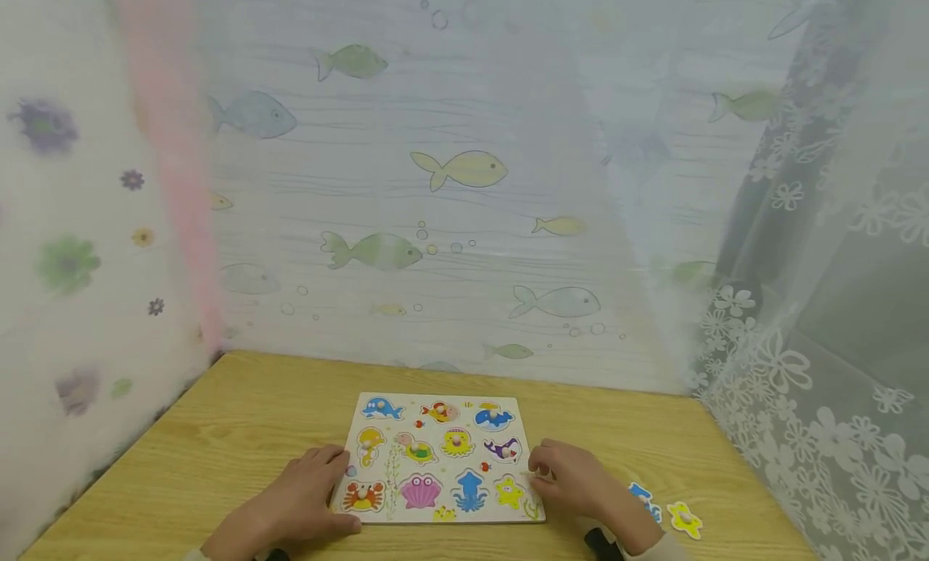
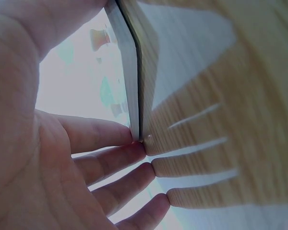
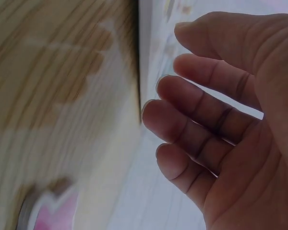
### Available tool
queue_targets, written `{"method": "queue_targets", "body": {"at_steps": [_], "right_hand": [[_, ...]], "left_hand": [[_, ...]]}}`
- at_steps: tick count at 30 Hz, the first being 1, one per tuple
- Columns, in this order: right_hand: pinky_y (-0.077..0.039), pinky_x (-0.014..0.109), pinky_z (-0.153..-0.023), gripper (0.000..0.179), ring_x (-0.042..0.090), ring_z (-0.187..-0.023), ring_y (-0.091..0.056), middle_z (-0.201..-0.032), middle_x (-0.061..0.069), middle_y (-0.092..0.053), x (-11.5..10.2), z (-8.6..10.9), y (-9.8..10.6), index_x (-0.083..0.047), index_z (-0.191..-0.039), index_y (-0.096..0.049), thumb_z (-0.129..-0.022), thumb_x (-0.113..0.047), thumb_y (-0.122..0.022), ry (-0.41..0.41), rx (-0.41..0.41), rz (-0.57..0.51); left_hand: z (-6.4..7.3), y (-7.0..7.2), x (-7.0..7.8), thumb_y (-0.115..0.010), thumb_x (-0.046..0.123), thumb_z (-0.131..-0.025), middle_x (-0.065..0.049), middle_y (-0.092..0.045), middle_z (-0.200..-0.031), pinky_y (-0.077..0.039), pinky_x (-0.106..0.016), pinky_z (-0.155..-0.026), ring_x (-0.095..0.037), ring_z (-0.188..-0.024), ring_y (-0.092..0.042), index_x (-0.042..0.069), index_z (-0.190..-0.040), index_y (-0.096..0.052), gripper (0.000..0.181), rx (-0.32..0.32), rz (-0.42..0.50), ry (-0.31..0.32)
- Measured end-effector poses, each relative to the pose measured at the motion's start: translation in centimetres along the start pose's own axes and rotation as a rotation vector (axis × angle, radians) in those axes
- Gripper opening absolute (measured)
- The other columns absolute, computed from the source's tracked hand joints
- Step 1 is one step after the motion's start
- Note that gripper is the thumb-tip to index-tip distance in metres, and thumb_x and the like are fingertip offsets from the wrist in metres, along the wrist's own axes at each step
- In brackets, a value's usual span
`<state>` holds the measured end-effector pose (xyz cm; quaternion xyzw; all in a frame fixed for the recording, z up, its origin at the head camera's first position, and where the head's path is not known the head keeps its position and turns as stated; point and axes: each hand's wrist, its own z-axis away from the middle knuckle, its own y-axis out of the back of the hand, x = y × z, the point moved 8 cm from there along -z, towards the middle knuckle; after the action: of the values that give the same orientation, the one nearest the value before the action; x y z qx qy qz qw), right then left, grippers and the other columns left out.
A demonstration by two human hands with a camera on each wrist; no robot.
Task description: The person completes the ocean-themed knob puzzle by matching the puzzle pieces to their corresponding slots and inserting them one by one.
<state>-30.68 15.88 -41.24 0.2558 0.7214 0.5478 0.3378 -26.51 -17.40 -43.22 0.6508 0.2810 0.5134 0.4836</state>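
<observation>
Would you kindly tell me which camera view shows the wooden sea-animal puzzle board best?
The head view: the whole wooden sea-animal puzzle board lies flat on the wooden table between the left hand and right hand, its pieces visible. The left wrist view shows only the board's edge at the fingertips; the right wrist view shows a blurred edge strip.

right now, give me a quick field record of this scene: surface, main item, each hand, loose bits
surface: wooden table
main item: sea-animal puzzle board, lying flat, pieces seated in it
left hand: left hand with straight fingers against the board's left edge
right hand: right hand at the board's right edge, fingers loosely bent, holding nothing visible
loose bits: blue piece and yellow piece on the table, right of the board
</observation>
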Motion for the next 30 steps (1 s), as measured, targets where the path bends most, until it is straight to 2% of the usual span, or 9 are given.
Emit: {"method": "queue_targets", "body": {"at_steps": [7, 19, 30], "right_hand": [[-0.043, 0.024, -0.059, 0.005, 0.003, -0.068, -0.046, -0.078, -0.011, -0.050, 1.7, 1.8, 1.1, -0.017, -0.086, -0.065, -0.082, -0.018, -0.068, -0.029, 0.050, 0.024], [-0.044, 0.028, -0.059, 0.007, 0.006, -0.073, -0.051, -0.084, -0.011, -0.052, 4.8, 4.5, 1.8, -0.016, -0.094, -0.065, -0.090, -0.022, -0.064, -0.140, -0.042, -0.083], [-0.044, 0.029, -0.059, 0.015, 0.004, -0.072, -0.049, -0.083, -0.012, -0.052, 6.7, 5.3, 1.7, -0.018, -0.094, -0.066, -0.086, -0.030, -0.070, -0.212, -0.050, -0.059]], "left_hand": [[0.1, 0.0, 0.0, -0.075, 0.064, -0.065, -0.017, -0.047, -0.135, -0.031, -0.061, -0.101, -0.039, -0.125, -0.040, -0.004, -0.135, -0.048, 0.101, 0.000, -0.006, 0.006], [0.1, 0.0, 0.1, -0.075, 0.064, -0.066, -0.017, -0.048, -0.133, -0.033, -0.060, -0.098, -0.038, -0.122, -0.042, -0.004, -0.134, -0.049, 0.100, 0.001, -0.019, -0.024], [0.0, 0.1, 0.1, -0.075, 0.064, -0.066, -0.016, -0.048, -0.133, -0.033, -0.060, -0.098, -0.037, -0.123, -0.043, -0.003, -0.134, -0.049, 0.099, 0.002, -0.015, -0.021]]}}
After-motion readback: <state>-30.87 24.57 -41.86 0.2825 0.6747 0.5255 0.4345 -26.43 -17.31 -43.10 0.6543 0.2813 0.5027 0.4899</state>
